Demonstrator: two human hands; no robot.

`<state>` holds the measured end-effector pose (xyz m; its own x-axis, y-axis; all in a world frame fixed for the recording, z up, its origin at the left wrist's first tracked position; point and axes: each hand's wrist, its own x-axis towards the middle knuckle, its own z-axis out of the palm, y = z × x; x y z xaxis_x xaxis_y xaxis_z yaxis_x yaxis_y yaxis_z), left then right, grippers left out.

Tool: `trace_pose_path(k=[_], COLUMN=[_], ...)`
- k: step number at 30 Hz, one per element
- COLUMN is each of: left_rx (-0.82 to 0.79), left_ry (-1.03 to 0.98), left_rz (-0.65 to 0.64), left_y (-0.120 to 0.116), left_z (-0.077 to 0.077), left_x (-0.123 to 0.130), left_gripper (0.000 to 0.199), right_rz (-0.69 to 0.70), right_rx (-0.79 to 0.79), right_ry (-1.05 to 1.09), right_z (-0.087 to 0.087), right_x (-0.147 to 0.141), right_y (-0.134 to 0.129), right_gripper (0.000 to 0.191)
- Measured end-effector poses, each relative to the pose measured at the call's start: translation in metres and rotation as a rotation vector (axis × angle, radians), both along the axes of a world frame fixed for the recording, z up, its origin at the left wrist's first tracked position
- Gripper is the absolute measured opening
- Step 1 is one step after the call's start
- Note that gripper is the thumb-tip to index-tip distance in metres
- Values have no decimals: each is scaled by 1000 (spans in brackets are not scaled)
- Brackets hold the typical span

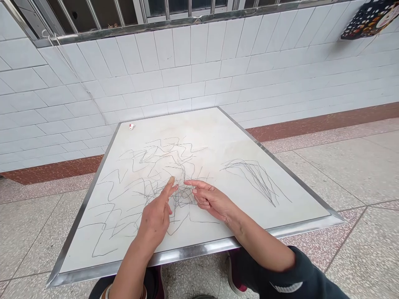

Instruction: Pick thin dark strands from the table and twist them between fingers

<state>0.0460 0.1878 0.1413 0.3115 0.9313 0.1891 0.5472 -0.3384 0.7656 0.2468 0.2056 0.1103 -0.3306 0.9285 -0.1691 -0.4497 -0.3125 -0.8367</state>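
Note:
Many thin, dark, bent strands that look like wires [143,155] lie tangled over the left and middle of the white table. A straighter bundle of similar strands [254,176] lies to the right. My left hand [156,218] is above the tangle, its foremost fingers close together and pointing forward. Facing it, my right hand [212,199] has its index finger stretched toward the left fingertips and its other fingers curled in by the thumb. The two hands are slightly apart. Any strand pinched in either hand is too fine to make out against the tangle.
The white table [199,124] has a metal edge and stands by a tiled wall [174,79]. A small red-and-white object [131,126] lies at its far left corner. Metal window bars [140,27] run above, and a patterned bag [369,18] hangs at upper right.

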Motion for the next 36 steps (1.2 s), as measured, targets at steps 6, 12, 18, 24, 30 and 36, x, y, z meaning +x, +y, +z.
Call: trace_pose_path(k=[6,12,18,24,30,36], left_rx=[-162,-139,-15,85,108,69], left_ry=[-355,-386,-248,-164,-164,-226], left_rz=[177,248,261,305,383,406], left_y=[4,4,0,-1,5,13], left_z=[3,-5,-5,-6,-6,-9], left_x=[6,6,7,10,3,-6], left_gripper=[58,43,40,39,36,36], right_rz=[0,48,71,81,25,-24], right_rx=[5,-2,-5,17,-48,-4], right_ry=[7,-36,-58,-58,39,-98], right_z=[2,0,-1,-1,-4,-14], right_x=[-3,-9,-14,-16,-13,-6], right_y=[-1,-4,-6,-7,-6,-3], right_gripper=[39,39,39,38,34,23])
